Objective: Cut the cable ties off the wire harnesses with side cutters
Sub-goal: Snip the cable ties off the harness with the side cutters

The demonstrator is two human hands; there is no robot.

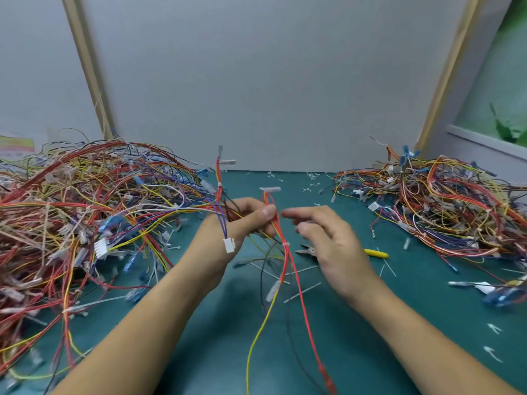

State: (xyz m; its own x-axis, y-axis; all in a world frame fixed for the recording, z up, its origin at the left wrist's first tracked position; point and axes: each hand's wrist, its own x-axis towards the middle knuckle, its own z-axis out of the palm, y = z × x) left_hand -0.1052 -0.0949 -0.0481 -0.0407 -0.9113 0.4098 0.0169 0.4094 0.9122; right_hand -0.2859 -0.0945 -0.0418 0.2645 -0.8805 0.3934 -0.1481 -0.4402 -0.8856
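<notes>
Green mat (370, 323) below grey wall panels (256, 81); left fingers (251, 206) around a wire harness (286, 246), right fingers (302, 213) loose and empty.

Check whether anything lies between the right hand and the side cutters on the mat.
Nothing visible does. The right hand hovers open over the side cutters, hiding their middle; the red wires hang clear, just left of the cutter tips.

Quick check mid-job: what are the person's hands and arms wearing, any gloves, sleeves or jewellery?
Nothing worn shows. The left hand and right hand are bare, no gloves, and no rings show. The left forearm and right forearm are bare to the frame's edge: no sleeves, watch or bracelet in view.
</notes>
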